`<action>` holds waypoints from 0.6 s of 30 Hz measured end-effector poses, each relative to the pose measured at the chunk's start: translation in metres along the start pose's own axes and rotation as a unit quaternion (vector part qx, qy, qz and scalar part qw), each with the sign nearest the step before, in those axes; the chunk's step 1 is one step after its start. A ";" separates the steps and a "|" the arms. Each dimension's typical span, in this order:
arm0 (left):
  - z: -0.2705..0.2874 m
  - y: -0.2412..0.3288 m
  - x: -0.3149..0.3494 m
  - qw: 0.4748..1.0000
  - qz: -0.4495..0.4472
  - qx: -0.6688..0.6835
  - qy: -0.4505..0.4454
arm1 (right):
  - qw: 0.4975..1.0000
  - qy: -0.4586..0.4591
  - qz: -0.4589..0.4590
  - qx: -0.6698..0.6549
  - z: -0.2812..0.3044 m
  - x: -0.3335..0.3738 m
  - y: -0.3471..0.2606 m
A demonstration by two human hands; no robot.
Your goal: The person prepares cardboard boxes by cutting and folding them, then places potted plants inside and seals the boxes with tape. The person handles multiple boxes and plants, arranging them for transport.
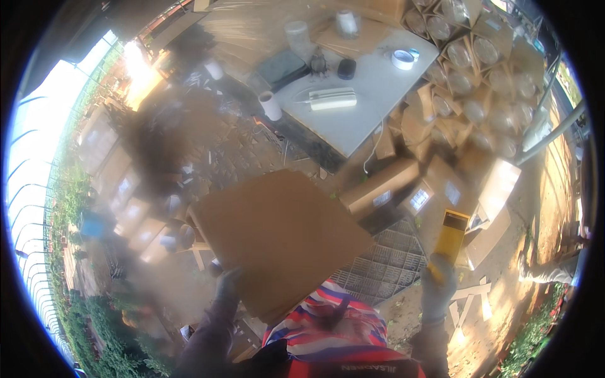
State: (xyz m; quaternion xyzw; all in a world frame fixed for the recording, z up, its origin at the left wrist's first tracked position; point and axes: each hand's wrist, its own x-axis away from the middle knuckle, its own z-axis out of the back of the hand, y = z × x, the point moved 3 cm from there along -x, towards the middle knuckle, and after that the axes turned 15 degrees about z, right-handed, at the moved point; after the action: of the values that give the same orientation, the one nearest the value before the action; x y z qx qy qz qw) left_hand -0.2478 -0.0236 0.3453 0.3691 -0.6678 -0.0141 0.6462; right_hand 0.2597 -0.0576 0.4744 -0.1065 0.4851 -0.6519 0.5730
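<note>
A stack of flat brown cardboard sheets [283, 239] is in front of my body, tilted. My gloved left hand [230, 283] grips its lower left edge; the cardboard partly hides the fingers. To the right, apart from the cardboard, my gloved right hand [438, 282] is closed round a flat yellow tool with a dark panel [451, 237] near its upper end. Its exact kind I cannot make out. Below that tool's left side lies a dark plastic grid mat [394, 264].
Ahead stands a white-topped table [372, 123] with a tape roll [402, 60], a white power strip-like bar [333, 99] and a dark case [283, 68]. Open cardboard boxes [460, 57] with round clear contents pile up at right. Closed boxes [378, 189] lie nearer. A person's leg [548, 271] shows far right.
</note>
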 end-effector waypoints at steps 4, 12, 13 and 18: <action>0.040 0.089 0.010 0.985 -0.121 0.054 0.114 | 0.991 -0.072 0.096 0.052 -0.083 -0.064 -0.052; 0.123 0.239 -0.068 0.960 -0.159 0.174 0.149 | 0.953 -0.227 0.142 -0.140 -0.297 -0.166 -0.195; 0.132 0.249 -0.069 0.960 -0.140 0.183 0.162 | 0.937 -0.262 0.170 -0.155 -0.318 -0.177 -0.212; 0.130 0.267 -0.035 0.926 -0.107 0.307 0.191 | 0.878 -0.326 0.327 -0.122 -0.371 -0.233 -0.271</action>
State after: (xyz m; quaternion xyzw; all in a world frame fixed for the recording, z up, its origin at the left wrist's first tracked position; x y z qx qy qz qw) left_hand -0.4917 0.1289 0.4264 0.6147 -0.4601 0.1932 0.6108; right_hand -0.0980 0.2952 0.5876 -0.2174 0.3537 -0.2910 0.8620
